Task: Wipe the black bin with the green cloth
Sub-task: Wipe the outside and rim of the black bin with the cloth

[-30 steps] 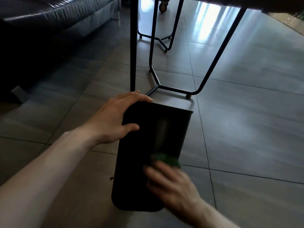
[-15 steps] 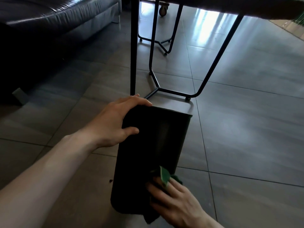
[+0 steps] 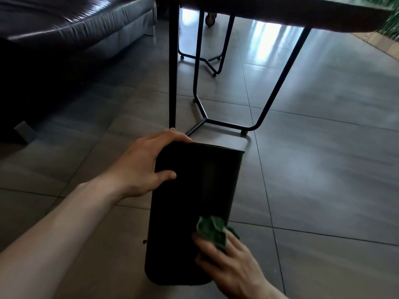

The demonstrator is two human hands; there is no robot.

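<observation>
The left arm reaches in from the lower left of the frame, and the left hand (image 3: 142, 162) grips the upper left corner of the black bin (image 3: 194, 190) — fingers curled over the far edge, thumb pressed flat on the dark side facing the camera. The right hand (image 3: 228, 262) comes in from the bottom right, fingers spread and bent over the green cloth (image 3: 212, 231), holding it bunched against the bin's lower right edge. Part of the cloth sticks up above the fingers.

The bin sits on the grey tiled floor (image 3: 323, 180) in the middle of the frame, tilted so one long side faces up, its rounded end nearest the camera. Just beyond it stand the thin black legs (image 3: 278, 83) of a table — a dark sofa (image 3: 64, 24) fills the upper left.
</observation>
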